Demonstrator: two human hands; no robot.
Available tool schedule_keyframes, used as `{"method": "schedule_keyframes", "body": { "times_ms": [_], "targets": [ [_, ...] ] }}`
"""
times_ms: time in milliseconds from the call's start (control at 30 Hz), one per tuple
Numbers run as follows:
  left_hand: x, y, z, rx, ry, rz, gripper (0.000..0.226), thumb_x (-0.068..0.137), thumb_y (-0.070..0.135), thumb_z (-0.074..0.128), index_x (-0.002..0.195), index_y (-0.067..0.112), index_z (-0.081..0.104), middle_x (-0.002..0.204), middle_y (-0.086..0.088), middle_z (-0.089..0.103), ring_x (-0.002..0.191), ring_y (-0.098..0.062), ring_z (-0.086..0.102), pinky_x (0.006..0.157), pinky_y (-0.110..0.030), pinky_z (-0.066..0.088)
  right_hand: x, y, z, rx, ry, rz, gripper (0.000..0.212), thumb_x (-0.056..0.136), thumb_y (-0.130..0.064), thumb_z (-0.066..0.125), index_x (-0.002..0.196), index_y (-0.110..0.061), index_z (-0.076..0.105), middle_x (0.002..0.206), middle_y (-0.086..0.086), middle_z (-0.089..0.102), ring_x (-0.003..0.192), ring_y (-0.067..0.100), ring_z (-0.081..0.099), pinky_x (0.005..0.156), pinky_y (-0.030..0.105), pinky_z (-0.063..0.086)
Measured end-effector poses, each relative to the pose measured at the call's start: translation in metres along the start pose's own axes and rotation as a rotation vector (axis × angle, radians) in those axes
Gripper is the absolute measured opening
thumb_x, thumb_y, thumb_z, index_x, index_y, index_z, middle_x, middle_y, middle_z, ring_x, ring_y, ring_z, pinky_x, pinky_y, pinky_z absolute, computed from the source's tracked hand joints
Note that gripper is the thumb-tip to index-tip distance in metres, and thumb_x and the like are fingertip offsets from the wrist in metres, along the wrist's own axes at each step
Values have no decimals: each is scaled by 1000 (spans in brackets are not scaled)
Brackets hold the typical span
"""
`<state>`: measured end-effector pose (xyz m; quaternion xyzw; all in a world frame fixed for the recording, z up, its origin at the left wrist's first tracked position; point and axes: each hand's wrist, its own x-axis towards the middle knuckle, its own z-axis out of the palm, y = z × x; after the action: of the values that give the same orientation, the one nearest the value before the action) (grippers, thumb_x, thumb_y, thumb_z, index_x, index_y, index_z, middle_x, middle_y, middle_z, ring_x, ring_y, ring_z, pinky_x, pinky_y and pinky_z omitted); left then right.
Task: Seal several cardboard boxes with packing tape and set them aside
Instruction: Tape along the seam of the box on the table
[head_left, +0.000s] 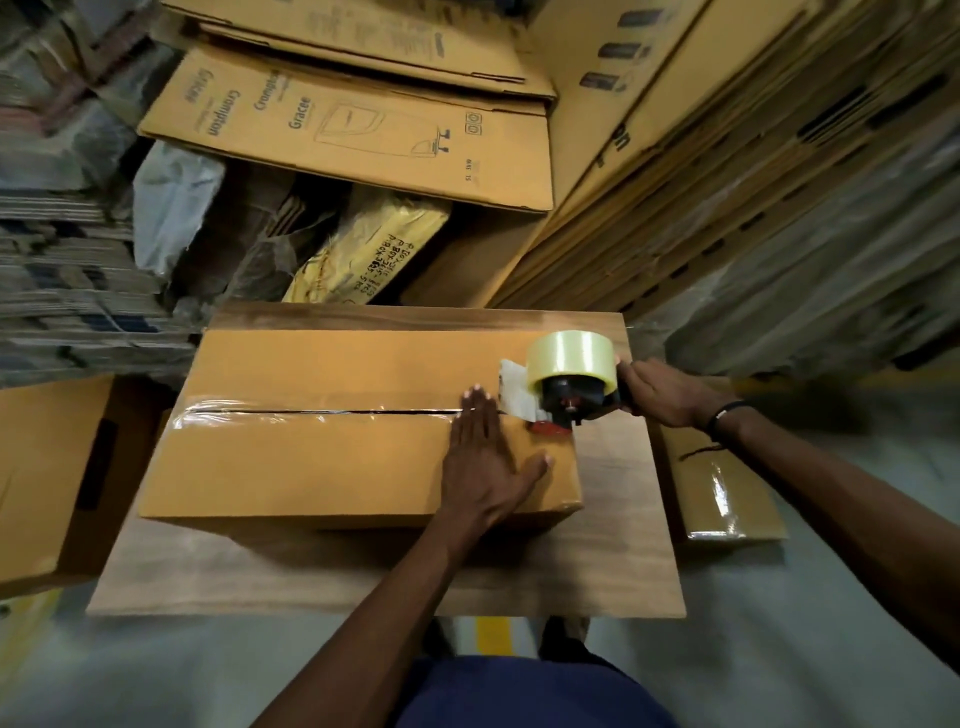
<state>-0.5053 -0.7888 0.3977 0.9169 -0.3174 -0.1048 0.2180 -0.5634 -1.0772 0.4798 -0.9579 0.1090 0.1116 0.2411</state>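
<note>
A closed brown cardboard box (332, 457) lies on a small wooden table (613, 571). Clear tape (311, 408) covers its centre seam from the left edge to near the right end. My left hand (485, 457) presses flat on the box top, fingers straight, just left of the tape dispenser (566, 384). My right hand (660, 392) grips the dispenser's handle. The dispenser, with its clear roll on top, sits at the right end of the seam.
An open box (57, 467) stands left of the table. A taped box (727, 488) lies on the floor to the right. Flattened cartons (363, 130) and tall stacks of folded cardboard (753, 182) crowd the back and right. Bundles (67, 291) are piled at the left.
</note>
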Motion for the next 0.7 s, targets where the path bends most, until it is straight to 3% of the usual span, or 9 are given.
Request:
{"method": "schedule_keyframes", "body": {
  "times_ms": [133,167,300,367,433,567,700],
  "targets": [
    [5,32,21,-21,70,-42,129,79,92,42,164,8,-9,172,-14,-11,159,-25,-16,130,-41,0,7,11,0,57,-98,-77,77,110,-54,14,81,-4,65,69,10,68,58,14,60,60,14,42],
    [6,35,24,-9,89,-56,129,79,92,42,164,9,-7,172,-14,-10,159,-25,-16,130,-42,2,7,14,0,48,-109,-89,76,109,-54,14,81,-5,64,69,10,67,60,16,60,63,15,42],
    [9,34,29,92,79,-68,127,80,95,32,164,7,-4,173,-16,-5,159,-26,-13,130,-44,5,8,16,-1,-38,-66,-163,68,103,-57,12,82,-13,59,73,13,65,70,26,57,75,40,45],
    [8,36,29,145,69,-94,129,79,96,27,164,4,0,172,-18,-3,160,-26,-11,130,-44,5,7,24,-1,12,-63,-187,83,101,-66,7,71,-12,62,66,9,66,62,22,58,74,41,50],
    [8,37,27,143,39,-121,130,79,96,30,163,3,-6,172,-15,-15,158,-24,-18,130,-41,1,5,42,-3,51,-54,-161,91,100,-72,4,64,-12,62,60,6,65,55,18,59,71,42,53],
    [8,42,24,200,-7,-140,131,80,94,33,160,4,-19,168,-13,-29,156,-24,-25,129,-42,-3,-6,90,-11,85,-94,-74,98,90,-86,2,70,-11,62,62,4,65,54,16,58,66,42,54],
    [12,57,29,155,23,-170,129,81,86,42,161,5,-19,168,-11,-29,156,-24,-26,128,-40,-6,-14,94,-16,81,-118,-62,89,99,-76,8,69,-12,61,60,1,61,53,14,53,63,37,49]
  ]
}}
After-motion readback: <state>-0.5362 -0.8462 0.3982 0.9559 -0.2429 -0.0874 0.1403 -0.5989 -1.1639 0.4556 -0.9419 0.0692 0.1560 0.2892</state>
